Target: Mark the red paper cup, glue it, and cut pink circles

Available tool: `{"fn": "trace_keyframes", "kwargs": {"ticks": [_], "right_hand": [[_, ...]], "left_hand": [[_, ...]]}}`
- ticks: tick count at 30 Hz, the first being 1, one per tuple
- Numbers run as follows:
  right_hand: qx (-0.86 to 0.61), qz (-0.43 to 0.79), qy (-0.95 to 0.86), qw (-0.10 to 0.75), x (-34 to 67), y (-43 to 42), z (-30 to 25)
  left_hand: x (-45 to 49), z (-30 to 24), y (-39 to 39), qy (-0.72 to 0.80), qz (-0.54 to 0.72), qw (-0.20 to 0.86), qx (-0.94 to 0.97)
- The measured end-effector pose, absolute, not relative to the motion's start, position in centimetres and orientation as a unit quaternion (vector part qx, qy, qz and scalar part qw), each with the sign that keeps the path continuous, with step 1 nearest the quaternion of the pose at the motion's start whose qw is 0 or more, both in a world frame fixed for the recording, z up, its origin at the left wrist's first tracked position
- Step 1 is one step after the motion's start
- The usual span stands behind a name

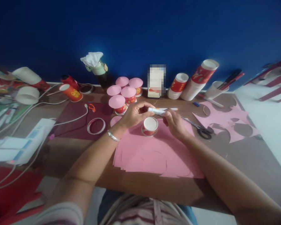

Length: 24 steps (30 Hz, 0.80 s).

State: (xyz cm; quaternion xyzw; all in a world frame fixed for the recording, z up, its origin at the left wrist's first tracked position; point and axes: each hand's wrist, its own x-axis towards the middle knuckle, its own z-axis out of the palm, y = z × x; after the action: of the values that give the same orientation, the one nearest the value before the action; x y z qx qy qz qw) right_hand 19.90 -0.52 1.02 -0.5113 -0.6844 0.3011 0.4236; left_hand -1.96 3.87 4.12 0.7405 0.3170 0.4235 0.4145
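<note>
White tube point(156, 111) is pinched by left hand point(136, 113) and right hand point(175, 123), toward far edge of bench point(65, 153) — probably light; best gripped mid-barrel.

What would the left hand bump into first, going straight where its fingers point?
Probably the white tube, then the right hand that grips it; whether the left hand touches the tube is unclear.

Both arms point(93, 165) are stretched forward, angled inward: left hand point(137, 114) curled, right hand point(175, 123) bent, the two held close together!
</note>
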Motion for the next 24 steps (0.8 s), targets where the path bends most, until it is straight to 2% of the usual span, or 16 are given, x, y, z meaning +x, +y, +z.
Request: {"fn": "trace_keyframes", "kwargs": {"ticks": [5,10,14,20,24], "right_hand": [[-0.480,0.414,-0.647,0.423,19.58,-0.54,1.64],[-0.486,0.339,-0.665,0.454,19.71,-0.44,0.92],[-0.501,0.285,-0.686,0.444,20.01,-0.59,0.76],[-0.493,0.347,-0.679,0.420,19.98,-0.62,1.32],[-0.475,0.398,-0.645,0.447,19.65,-0.52,1.41]], "left_hand": [[-2.07,4.23,3.81,0.312,0.420,0.373,0.766],[-1.81,4.07,3.88,0.337,0.426,0.375,0.751],[-1.77,3.93,3.93,0.339,0.427,0.404,0.735],[-2.01,4.07,3.93,0.327,0.421,0.397,0.747],[-1.89,3.94,3.98,0.341,0.421,0.379,0.750]]}}
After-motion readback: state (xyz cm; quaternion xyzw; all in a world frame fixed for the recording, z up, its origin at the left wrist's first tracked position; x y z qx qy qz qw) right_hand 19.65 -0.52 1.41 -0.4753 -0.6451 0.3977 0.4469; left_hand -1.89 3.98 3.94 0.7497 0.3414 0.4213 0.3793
